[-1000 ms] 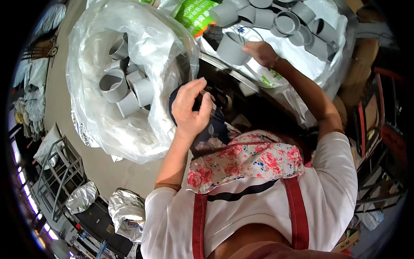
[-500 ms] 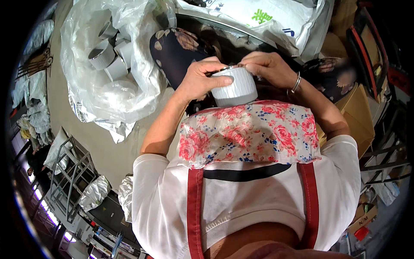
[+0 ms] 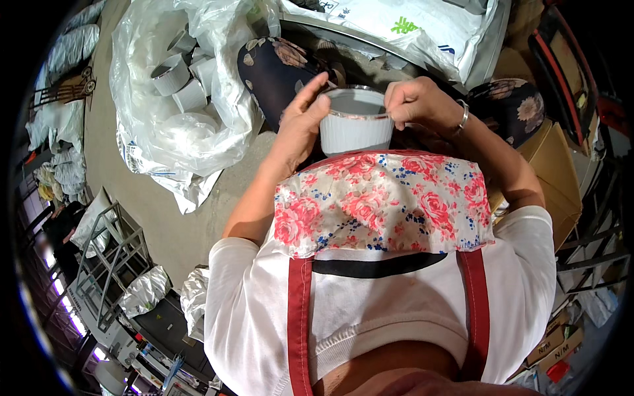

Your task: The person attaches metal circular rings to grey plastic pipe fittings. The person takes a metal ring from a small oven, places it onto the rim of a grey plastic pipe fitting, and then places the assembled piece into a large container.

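Note:
A light grey ribbed cup (image 3: 356, 132) with a shiny silvery rim is upright in front of my lap, its open mouth towards me. The bent fingers of my right hand (image 3: 422, 104) pinch the rim on the right side. Against the cup's left side lies my left hand (image 3: 305, 115), thumb tip at the rim and index finger stretched away from it. The other fingers of that hand are mostly hidden. Behind the flowered apron bib (image 3: 383, 204), the cup's base cannot be seen.
A clear plastic bag (image 3: 231, 125) stands on the floor at the left, with several similar grey cups (image 3: 170, 74) inside. Far ahead, white printed sacking (image 3: 422, 39) covers a grey-edged container. An open cardboard box (image 3: 551, 181) is by my right arm. A metal frame (image 3: 109, 264) stands farther left.
The cup has tilted so that its inside now shows. My left thumb has moved off the cup's front to the rim, and my right hand has shifted right along the rim.

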The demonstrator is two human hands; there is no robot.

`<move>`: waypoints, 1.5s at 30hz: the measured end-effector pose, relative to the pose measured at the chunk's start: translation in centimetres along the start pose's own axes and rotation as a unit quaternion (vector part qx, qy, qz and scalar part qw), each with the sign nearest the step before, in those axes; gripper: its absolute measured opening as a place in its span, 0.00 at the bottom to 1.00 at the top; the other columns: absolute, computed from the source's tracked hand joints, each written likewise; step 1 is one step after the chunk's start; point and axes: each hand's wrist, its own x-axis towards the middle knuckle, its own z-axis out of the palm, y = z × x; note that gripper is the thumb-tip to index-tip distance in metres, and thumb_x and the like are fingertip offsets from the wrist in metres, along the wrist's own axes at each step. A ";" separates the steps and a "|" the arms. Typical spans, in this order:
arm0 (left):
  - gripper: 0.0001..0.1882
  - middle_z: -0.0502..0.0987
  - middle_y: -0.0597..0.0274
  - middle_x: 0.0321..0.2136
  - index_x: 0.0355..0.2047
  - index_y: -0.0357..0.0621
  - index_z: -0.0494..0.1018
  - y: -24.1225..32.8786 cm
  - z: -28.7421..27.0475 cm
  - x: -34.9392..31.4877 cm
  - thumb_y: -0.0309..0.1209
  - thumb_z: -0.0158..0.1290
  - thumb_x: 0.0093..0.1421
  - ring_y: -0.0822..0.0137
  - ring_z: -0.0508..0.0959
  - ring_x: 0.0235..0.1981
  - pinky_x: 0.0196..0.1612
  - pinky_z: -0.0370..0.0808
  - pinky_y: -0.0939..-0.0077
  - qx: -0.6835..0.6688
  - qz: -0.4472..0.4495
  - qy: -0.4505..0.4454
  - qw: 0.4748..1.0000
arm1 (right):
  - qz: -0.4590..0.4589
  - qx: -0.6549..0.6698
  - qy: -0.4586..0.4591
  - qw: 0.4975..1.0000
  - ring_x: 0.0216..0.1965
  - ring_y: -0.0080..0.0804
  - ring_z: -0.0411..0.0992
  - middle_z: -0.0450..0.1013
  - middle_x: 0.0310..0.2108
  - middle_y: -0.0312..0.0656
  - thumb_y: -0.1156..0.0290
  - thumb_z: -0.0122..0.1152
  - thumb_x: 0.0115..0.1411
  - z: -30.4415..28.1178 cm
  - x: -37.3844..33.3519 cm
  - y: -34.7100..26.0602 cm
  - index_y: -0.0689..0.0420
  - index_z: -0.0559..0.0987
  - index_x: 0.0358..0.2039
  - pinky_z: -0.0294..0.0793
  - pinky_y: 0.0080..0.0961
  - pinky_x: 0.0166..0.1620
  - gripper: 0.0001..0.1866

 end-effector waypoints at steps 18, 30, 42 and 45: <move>0.06 0.73 0.69 0.23 0.23 0.38 0.72 3.2 2.7 -1.6 0.27 0.52 0.54 0.82 0.69 0.27 0.30 0.66 0.87 -0.005 -0.006 -0.057 0.998 | -0.092 0.032 0.176 0.980 0.23 0.13 0.62 0.68 0.19 0.30 0.70 0.53 0.56 4.0 -0.8 -1.9 0.62 0.72 0.20 0.62 0.12 0.26 0.11; 0.03 0.74 0.60 0.30 0.23 0.38 0.72 3.7 0.5 -2.2 0.24 0.51 0.53 0.73 0.72 0.34 0.38 0.68 0.81 0.043 -0.028 -0.088 0.995 | -0.045 0.112 0.073 0.990 0.22 0.13 0.62 0.68 0.19 0.31 0.69 0.57 0.52 4.2 1.1 -1.7 0.61 0.72 0.20 0.61 0.12 0.27 0.10; 0.12 0.74 0.59 0.36 0.38 0.37 0.71 13.0 -7.1 -1.7 0.26 0.51 0.52 0.70 0.73 0.33 0.39 0.69 0.76 0.043 0.288 0.253 0.923 | -0.038 0.088 0.156 0.983 0.12 0.13 0.59 0.64 0.14 0.30 0.64 0.49 0.59 2.2 7.3 -3.6 0.63 0.75 0.30 0.58 0.10 0.18 0.14; 0.20 0.67 0.57 0.46 0.48 0.35 0.62 16.2 -11.0 -1.2 0.32 0.45 0.57 0.69 0.67 0.45 0.49 0.60 0.72 0.054 0.405 0.466 0.785 | -0.020 0.026 0.217 0.976 0.12 0.13 0.59 0.63 0.14 0.30 0.64 0.51 0.58 -0.6 9.1 -3.0 0.63 0.75 0.28 0.58 0.10 0.18 0.13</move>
